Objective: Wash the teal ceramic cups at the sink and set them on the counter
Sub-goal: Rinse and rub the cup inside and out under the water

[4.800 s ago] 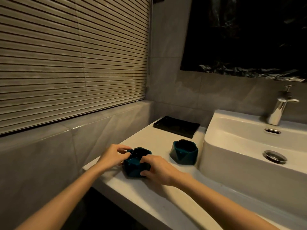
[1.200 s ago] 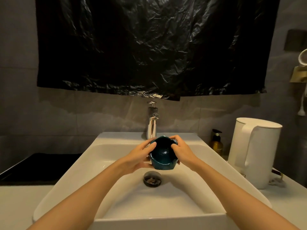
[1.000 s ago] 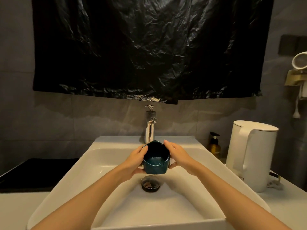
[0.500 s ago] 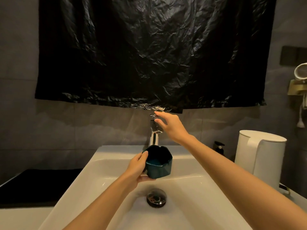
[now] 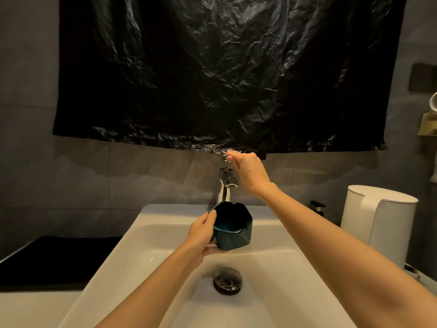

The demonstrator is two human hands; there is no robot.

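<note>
A teal ceramic cup (image 5: pixel 233 233) with a notched rim hangs upright over the white sink basin (image 5: pixel 151 254), just under the chrome tap (image 5: pixel 225 185). My left hand (image 5: pixel 202 235) grips the cup from its left side, thumb at the rim and fingers beneath. My right hand (image 5: pixel 249 172) is raised at the tap's lever, fingers pinching its top. I see no water stream. The second cup is out of view.
A round drain plug (image 5: pixel 227 280) sits in the basin below the cup. A white kettle (image 5: pixel 378 221) and a dark pump bottle (image 5: pixel 318 208) stand on the right counter. A black tray (image 5: pixel 54 259) lies left of the sink. Black plastic sheeting (image 5: pixel 224 72) covers the wall.
My right hand left the cup and rose to the tap lever, where it now stays. The left hand alone holds the cup, lifted closer under the spout.
</note>
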